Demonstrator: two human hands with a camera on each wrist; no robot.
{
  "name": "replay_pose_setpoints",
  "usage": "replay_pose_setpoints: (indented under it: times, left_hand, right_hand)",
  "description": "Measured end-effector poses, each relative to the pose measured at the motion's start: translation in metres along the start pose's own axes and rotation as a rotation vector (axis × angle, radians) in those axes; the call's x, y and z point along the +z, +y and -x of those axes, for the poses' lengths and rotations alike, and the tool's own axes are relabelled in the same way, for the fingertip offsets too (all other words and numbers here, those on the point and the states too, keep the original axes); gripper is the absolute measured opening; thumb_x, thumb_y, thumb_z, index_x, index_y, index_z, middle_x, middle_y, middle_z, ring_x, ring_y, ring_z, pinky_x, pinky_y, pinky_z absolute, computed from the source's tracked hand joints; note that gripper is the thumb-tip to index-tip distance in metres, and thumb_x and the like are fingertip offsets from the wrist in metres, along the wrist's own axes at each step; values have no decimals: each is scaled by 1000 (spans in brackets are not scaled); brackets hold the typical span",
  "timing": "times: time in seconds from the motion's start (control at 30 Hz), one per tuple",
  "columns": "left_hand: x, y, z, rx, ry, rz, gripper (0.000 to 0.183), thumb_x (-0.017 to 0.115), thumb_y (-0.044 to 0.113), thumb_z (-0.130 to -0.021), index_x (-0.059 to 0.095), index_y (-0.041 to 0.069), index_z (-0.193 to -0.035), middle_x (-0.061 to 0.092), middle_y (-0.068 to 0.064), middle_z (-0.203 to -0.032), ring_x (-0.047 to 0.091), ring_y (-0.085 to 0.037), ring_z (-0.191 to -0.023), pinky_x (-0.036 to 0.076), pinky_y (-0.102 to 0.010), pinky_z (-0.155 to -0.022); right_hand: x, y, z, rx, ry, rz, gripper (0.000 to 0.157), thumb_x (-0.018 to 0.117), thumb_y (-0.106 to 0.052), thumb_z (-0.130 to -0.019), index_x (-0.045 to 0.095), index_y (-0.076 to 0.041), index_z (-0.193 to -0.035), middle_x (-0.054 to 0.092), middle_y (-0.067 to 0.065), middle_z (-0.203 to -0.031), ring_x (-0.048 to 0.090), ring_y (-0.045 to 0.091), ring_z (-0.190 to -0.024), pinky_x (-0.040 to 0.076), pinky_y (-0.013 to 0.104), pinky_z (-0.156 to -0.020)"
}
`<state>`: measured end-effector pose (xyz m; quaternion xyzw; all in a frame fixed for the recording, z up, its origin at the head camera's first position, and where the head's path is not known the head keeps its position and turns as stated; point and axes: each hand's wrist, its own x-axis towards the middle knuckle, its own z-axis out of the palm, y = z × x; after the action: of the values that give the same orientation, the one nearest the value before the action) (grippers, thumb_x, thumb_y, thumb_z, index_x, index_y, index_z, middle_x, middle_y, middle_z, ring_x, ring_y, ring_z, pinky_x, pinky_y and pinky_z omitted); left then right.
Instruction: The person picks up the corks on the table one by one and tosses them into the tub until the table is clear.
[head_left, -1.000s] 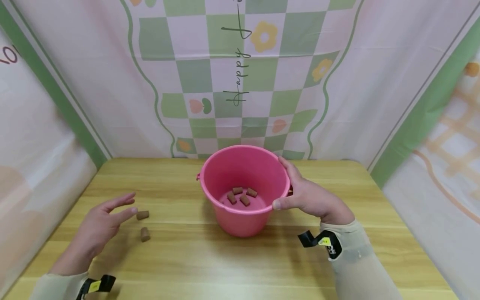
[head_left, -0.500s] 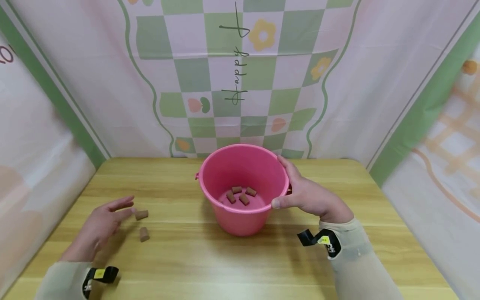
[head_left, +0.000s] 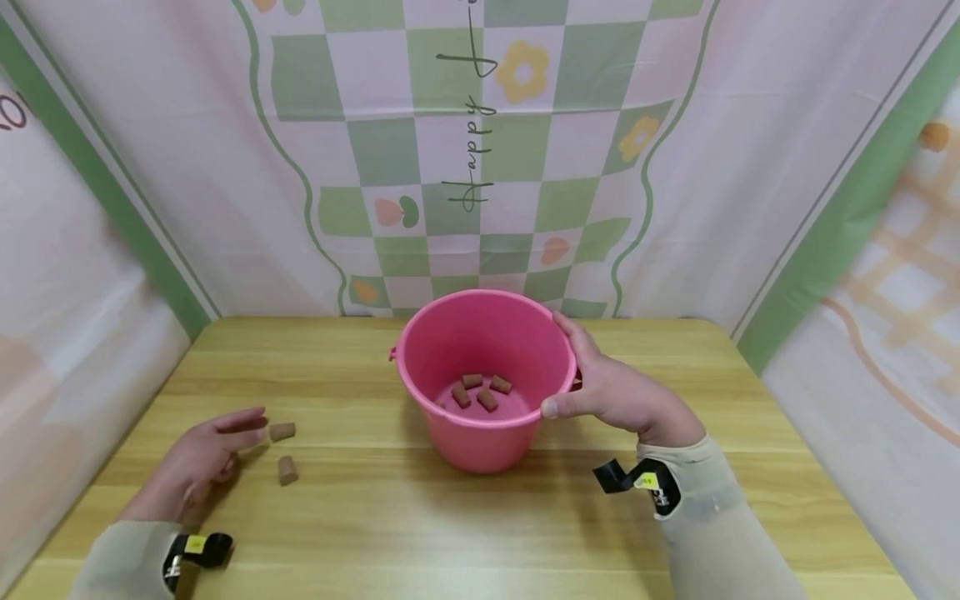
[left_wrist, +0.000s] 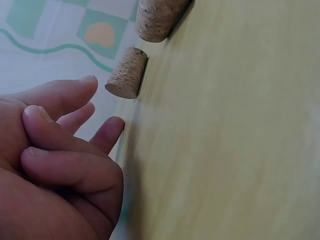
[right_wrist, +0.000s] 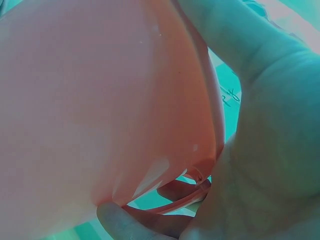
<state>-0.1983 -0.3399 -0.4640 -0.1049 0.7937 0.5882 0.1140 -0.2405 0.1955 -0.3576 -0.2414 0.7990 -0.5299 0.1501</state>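
Two tapered cork stoppers lie on the wooden table at the left: a farther cork (head_left: 282,432) and a nearer cork (head_left: 287,471). My left hand (head_left: 213,454) is low over the table just left of them. In the left wrist view its thumb and index finger are apart, some other fingers are bent in, and a small gap separates the fingertips from a cork (left_wrist: 127,74). A pink bucket (head_left: 487,446) stands upright mid-table with several corks (head_left: 487,399) on its bottom. My right hand (head_left: 626,396) grips the bucket's right rim, thumb on the near side.
The wooden table (head_left: 360,533) runs back to a patterned cloth backdrop (head_left: 442,150). More cloth hangs at the left and right sides. The bucket's handle (right_wrist: 175,204) shows beneath the right hand in the right wrist view.
My left hand has come down toward the table beside the farther cork, and its fingertips have moved slightly nearer to me. The right hand keeps its grip on the bucket, which stays put.
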Motion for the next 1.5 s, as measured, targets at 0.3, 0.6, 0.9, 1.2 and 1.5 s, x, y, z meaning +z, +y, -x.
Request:
replay_pose_setpoints:
  times: [0.3, 0.6, 0.9, 1.2, 1.5]
  left_hand:
    - [4, -1, -2, 23, -6, 40, 65, 71, 15, -93, 41, -3, -148, 62, -1, -127, 43, -4, -52, 40, -21, -47]
    - [8, -1, -6, 35, 0, -2, 57, 69, 7, -92, 47, -6, -143, 63, -5, -119, 43, -5, -52, 40, -22, -46]
    - [12, 4, -4, 14, 6, -60, 57, 71, 11, -91, 50, -2, -143, 62, -13, -126, 44, -6, -56, 41, -23, -48]
    - [18, 4, -10, 49, 15, -40, 55, 73, 11, -90, 53, -4, -139, 65, -6, -121, 42, -3, -52, 39, -21, -45]
    - [20, 5, -12, 4, 52, -29, 51, 75, 15, -90, 58, -4, -134, 67, 1, -103, 43, -6, -52, 39, -23, -46]
  right_hand:
    - [0, 1, -1, -5, -14, -19, 123, 87, -26, -77, -4, -24, -159, 21, 10, -158, 40, 38, -132, 44, 53, -99]
    - [0, 0, 0, 1, 1, -17, 124, 88, -25, -75, -3, -25, -159, 23, 7, -157, 41, 36, -132, 46, 52, -98]
    - [0, 2, -1, 0, 0, -35, 124, 88, -24, -75, -3, -26, -159, 23, 8, -157, 41, 37, -133, 43, 55, -101]
    - [0, 2, -1, -8, -8, -39, 124, 88, -23, -76, -4, -22, -160, 23, 10, -156, 41, 39, -132, 43, 56, -100]
    - [0, 3, -1, -15, -16, -23, 123, 87, -25, -77, -3, -25, -159, 23, 11, -157, 41, 40, -131, 42, 57, -100]
